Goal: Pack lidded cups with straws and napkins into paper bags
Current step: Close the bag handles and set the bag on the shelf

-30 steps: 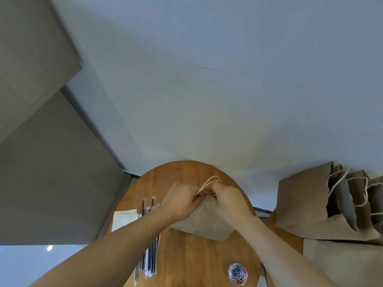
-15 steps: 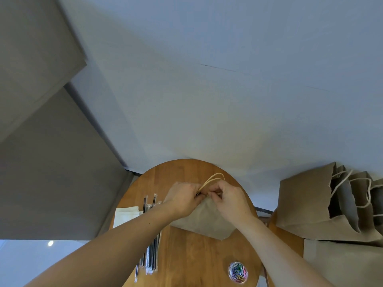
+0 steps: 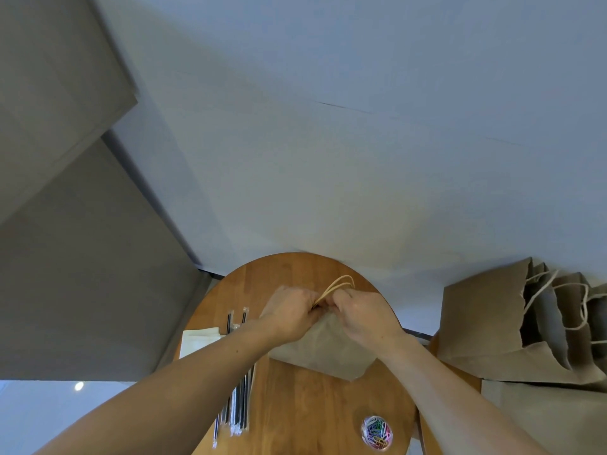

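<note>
pale wall fills most of the view above a round wooden table (image 3: 297, 415). at the table's left edge lies a folded white napkin (image 3: 200, 339), one corner under the left forearm. just beside it is a bunch of wrapped black straws (image 3: 238, 400), their middle hidden by the same arm. the left hand (image 3: 289, 311) and the right hand (image 3: 361, 315) meet knuckle to knuckle, fingers curled in, both pinching the top edge of a brown paper bag (image 3: 325, 354). the bag is plain, creased kraft paper and rests on the table below and between the two hands. its tan cord handles (image 3: 340, 285) loop out just beyond the fingers. the hands cover the bag's mouth, so its contents cannot be told. near the table's front right sits a small clear tub of coloured paper clips (image 3: 377, 433). off the table to the right, more brown bags (image 3: 486, 320) with white cord handles stand open, cut off by the frame edge.
</note>
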The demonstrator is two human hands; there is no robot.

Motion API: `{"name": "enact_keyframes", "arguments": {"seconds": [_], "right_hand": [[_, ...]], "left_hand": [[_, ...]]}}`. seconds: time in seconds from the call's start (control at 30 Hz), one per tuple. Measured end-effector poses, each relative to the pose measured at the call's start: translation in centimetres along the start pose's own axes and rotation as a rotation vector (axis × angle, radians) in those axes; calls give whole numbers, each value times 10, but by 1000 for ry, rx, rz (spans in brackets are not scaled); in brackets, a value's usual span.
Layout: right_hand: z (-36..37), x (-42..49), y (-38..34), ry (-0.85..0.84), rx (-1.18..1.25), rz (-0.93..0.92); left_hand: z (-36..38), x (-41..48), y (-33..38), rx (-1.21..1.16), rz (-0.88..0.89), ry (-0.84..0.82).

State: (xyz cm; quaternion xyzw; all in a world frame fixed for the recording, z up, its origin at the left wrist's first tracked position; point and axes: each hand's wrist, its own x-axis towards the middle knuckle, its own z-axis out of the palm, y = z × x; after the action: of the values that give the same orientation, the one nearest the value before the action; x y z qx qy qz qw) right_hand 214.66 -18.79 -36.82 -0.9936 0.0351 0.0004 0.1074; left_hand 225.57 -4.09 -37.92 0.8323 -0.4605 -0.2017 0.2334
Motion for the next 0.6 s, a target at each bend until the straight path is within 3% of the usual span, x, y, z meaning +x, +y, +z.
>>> {"name": "enact_keyframes", "arguments": {"seconds": [0.4, 0.6], "right_hand": [[0, 5, 1, -141, 125, 171], [0, -1, -6, -56, 298, 193]], "left_hand": [[3, -2, 2, 2, -47, -4], [-1, -2, 3, -71, -109, -50]]}}
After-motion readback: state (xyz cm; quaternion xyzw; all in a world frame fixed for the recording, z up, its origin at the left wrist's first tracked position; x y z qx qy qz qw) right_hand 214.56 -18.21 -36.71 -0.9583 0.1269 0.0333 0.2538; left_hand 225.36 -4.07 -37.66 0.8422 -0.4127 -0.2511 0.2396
